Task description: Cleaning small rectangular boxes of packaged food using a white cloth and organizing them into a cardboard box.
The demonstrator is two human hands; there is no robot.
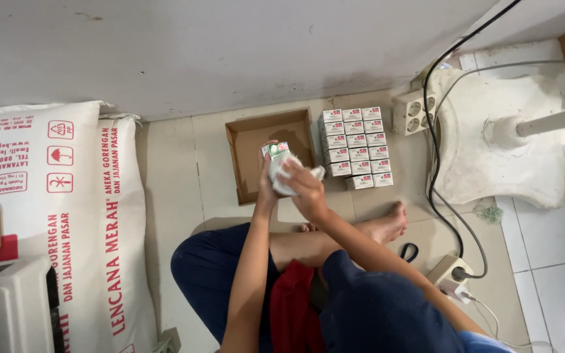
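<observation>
White cloth (287, 175): bunched around a small green-and-white box (274, 150), both held up above the floor (184, 170).
Left hand (267, 183): closed on the box from below.
Right hand (307, 188): clasped on the cloth, pressing it to the box.
Cardboard tray (250, 140): on the floor just beyond the hands.
Stacked boxes (356, 147): in rows, right of the tray.

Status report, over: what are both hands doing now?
Left hand holds small white-and-green box. Right hand presses crumpled white cloth on it. Open brown cardboard tray beneath; nothing blocking.
</observation>
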